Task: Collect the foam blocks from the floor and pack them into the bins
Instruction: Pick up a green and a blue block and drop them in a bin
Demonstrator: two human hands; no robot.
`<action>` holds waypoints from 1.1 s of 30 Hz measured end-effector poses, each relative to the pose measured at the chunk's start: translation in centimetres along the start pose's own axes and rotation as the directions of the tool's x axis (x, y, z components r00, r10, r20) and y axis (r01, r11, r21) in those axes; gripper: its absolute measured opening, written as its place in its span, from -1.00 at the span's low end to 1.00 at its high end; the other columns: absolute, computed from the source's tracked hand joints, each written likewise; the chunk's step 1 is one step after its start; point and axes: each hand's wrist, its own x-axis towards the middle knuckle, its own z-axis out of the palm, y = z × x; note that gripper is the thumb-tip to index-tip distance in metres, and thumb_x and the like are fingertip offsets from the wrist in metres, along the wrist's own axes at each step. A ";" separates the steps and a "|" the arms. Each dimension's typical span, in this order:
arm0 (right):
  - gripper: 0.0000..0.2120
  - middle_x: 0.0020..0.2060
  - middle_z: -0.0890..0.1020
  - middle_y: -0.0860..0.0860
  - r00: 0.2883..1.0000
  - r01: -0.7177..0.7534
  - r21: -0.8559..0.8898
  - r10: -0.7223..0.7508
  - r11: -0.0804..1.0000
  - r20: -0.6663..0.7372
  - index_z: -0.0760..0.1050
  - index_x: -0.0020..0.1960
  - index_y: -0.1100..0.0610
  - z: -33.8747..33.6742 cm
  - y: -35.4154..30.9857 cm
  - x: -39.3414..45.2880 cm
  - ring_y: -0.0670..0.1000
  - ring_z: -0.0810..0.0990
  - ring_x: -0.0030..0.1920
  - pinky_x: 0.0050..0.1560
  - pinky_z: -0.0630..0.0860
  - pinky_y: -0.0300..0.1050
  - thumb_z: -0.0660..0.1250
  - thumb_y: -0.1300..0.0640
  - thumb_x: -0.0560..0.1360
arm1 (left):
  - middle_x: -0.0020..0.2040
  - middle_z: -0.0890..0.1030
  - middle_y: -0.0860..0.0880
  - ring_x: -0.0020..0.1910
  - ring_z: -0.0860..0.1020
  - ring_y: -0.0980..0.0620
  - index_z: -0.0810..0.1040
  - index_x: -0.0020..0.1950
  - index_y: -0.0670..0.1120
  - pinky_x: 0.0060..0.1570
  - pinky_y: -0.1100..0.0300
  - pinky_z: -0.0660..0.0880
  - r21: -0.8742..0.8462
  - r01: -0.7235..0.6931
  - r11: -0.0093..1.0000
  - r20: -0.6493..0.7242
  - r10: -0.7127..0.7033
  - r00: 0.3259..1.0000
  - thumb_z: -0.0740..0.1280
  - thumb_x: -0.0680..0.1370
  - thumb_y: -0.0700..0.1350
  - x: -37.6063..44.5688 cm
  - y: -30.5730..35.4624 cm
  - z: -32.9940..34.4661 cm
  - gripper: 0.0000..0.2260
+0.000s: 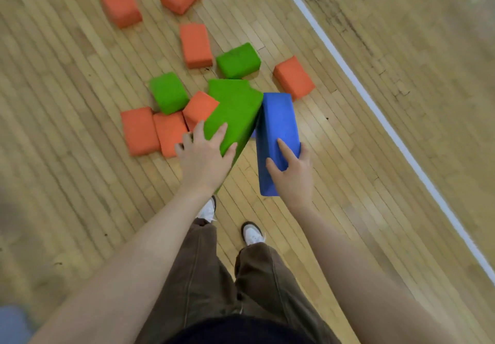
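foam blocks are seen scattered over a wooden floor [67,81], with two long ones held up in front of the person. a long green block [235,108] is gripped near its lower end by the left hand [203,153], whose fingers are spread across the top face while the thumb is curled over the block's right edge. a long blue block [276,132] is gripped by the right hand [294,169]; the thumb and forefinger are laid apart on its front face and the remaining fingers are wrapped round its right side. the upper ends of the two long blocks are touching.

behind them, on the floor, two smaller green blocks [168,92] [238,60] are lying among orange blocks [139,129]. three orange blocks are packed close together just left of the left hand, one tilted against the others; four more are spread farther off, one of them near a white line [375,108] that is painted across the floor. brown trousers [203,276] and white shoes [251,234] are visible below the hands. no bin can be made out.
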 end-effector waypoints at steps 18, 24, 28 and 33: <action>-0.52 0.46 0.20 0.11 0.381 0.826 0.037 -0.604 0.563 0.701 0.37 0.39 -0.15 9.9 -8.1 -19.6 0.14 0.25 0.37 0.21 0.33 -0.03 0.32 -0.04 0.48 | 0.40 0.33 -0.19 0.27 0.35 -0.28 0.41 0.38 0.07 0.23 -0.19 0.26 -0.413 0.878 0.242 -0.062 -0.969 0.238 0.24 0.53 0.18 -36.8 -10.9 4.4 -0.55; -0.52 0.47 0.17 0.07 0.020 0.903 0.244 -0.600 0.355 0.800 0.33 0.40 -0.17 16.1 -12.8 -32.8 0.06 0.20 0.42 0.25 0.30 -0.05 0.31 -0.07 0.49 | 0.40 0.32 -0.17 0.26 0.34 -0.31 0.43 0.37 0.08 0.24 -0.18 0.26 -0.512 0.840 -0.180 0.038 -0.982 -0.188 0.22 0.54 0.18 -48.1 -13.8 5.8 -0.57; -0.52 0.44 0.21 0.09 -0.151 0.911 0.340 -0.580 0.232 0.801 0.35 0.40 -0.15 20.7 -14.7 -41.6 0.08 0.25 0.40 0.22 0.31 -0.05 0.31 -0.06 0.49 | 0.40 0.33 -0.18 0.25 0.35 -0.32 0.44 0.36 0.06 0.21 -0.19 0.25 -0.559 0.766 -0.317 0.070 -0.939 -0.338 0.23 0.53 0.18 -53.9 -17.4 6.2 -0.57; -0.51 0.43 0.24 0.08 -0.209 0.896 0.382 -0.541 0.228 0.814 0.35 0.39 -0.15 26.1 -17.0 -50.0 0.09 0.32 0.35 0.24 0.41 0.07 0.31 -0.10 0.48 | 0.40 0.32 -0.16 0.24 0.35 -0.29 0.43 0.37 0.06 0.19 -0.17 0.29 -0.551 0.743 -0.380 0.091 -0.912 -0.399 0.21 0.54 0.18 -59.8 -23.7 4.9 -0.57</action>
